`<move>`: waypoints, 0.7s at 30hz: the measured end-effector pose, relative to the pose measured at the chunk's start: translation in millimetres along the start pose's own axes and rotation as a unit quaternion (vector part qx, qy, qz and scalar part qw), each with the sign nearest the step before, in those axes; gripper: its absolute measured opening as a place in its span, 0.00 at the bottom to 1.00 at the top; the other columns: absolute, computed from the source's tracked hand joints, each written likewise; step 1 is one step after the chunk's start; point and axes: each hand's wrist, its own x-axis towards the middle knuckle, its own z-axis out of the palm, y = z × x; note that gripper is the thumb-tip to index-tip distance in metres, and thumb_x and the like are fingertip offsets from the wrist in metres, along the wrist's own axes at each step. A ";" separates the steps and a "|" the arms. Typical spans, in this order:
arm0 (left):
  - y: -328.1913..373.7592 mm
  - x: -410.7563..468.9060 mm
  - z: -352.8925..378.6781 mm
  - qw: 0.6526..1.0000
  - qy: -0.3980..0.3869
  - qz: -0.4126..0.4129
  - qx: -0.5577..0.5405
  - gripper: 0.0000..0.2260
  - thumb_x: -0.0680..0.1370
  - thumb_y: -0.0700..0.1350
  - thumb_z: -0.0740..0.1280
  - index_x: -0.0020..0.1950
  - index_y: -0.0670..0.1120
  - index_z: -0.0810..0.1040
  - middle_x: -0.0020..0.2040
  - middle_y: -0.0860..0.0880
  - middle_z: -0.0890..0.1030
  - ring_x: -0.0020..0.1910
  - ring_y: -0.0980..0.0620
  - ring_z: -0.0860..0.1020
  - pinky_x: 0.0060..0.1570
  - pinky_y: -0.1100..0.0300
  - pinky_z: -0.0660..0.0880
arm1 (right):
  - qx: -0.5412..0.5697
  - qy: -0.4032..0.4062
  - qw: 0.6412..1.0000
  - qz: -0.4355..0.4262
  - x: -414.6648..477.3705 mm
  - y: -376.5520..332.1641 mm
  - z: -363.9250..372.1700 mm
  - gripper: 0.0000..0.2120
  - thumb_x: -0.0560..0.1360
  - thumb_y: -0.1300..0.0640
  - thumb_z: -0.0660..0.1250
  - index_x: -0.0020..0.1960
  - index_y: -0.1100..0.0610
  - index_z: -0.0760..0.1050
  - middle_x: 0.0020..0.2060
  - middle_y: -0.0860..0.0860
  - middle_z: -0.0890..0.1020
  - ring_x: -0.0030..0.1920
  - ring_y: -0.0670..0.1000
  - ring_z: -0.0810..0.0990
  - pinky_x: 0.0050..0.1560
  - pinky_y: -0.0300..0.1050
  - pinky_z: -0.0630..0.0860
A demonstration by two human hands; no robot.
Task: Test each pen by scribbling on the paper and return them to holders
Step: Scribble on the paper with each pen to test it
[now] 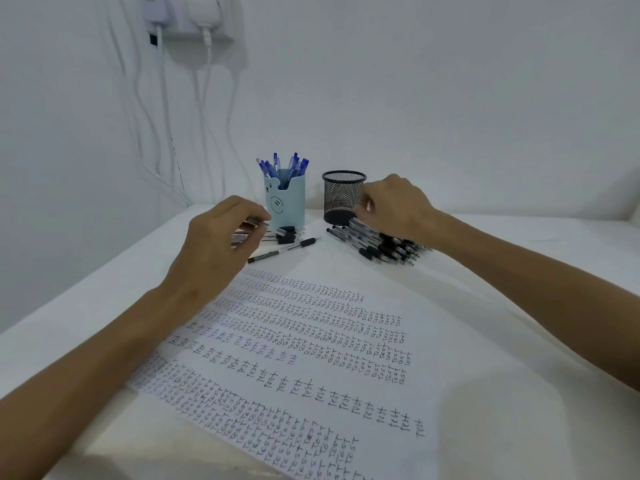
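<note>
Two piles: left grip (221,237) holds loose pens (287,237), right grip (391,206) grasps the heap (388,247).

On the far white counter (485,271), a pale blue bear-faced holder (287,202) and black wire-mesh cup (343,195) leave a narrow gap; the cup's mouth looks unobstructed. Heaped black pens (388,245) crowd its near right.

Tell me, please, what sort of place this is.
Probably a home or office desk against a white wall: a blue pen holder, a black mesh holder, a paper sheet covered in handwritten "test", and chargers plugged in on the wall.
</note>
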 end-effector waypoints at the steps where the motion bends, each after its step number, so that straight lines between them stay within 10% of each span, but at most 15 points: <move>1: 2.1 0.0 -0.2 1.000 0.002 0.012 -0.002 0.07 0.79 0.34 0.71 0.56 0.39 0.82 0.53 0.47 0.83 0.47 0.52 0.82 0.56 0.64 0.79 | 0.032 0.022 0.999 -0.032 -3.0 -6.5 0.5 0.08 0.78 0.52 0.65 0.47 0.56 0.79 0.41 0.51 0.83 0.43 0.56 0.81 0.40 0.46 0.74; 11: 17.3 0.5 2.2 0.997 0.013 0.070 -0.044 0.09 0.78 0.37 0.73 0.58 0.39 0.82 0.53 0.46 0.83 0.50 0.57 0.81 0.57 0.68 0.77 | 0.121 0.022 0.943 -0.311 -21.1 -65.2 7.3 0.10 0.83 0.54 0.64 0.59 0.60 0.76 0.48 0.51 0.81 0.40 0.49 0.76 0.42 0.40 0.70; 16: 19.8 -2.2 5.3 0.996 -0.002 0.000 -0.094 0.24 0.79 0.43 0.72 0.75 0.43 0.73 0.59 0.52 0.82 0.56 0.59 0.82 0.59 0.69 0.77 | 0.217 -0.010 0.946 -0.239 -31.5 -66.9 0.2 0.07 0.85 0.58 0.56 0.51 0.60 0.69 0.36 0.48 0.74 0.34 0.50 0.69 0.37 0.48 0.68; 21: 16.2 -5.5 8.4 0.991 -0.087 0.000 -0.098 0.19 0.82 0.45 0.65 0.73 0.45 0.74 0.60 0.53 0.82 0.56 0.54 0.82 0.56 0.63 0.79 | 0.309 -0.041 0.944 -0.110 -41.9 -65.1 -6.4 0.35 0.78 0.30 0.54 0.40 0.63 0.68 0.31 0.48 0.66 0.32 0.47 0.64 0.35 0.44 0.61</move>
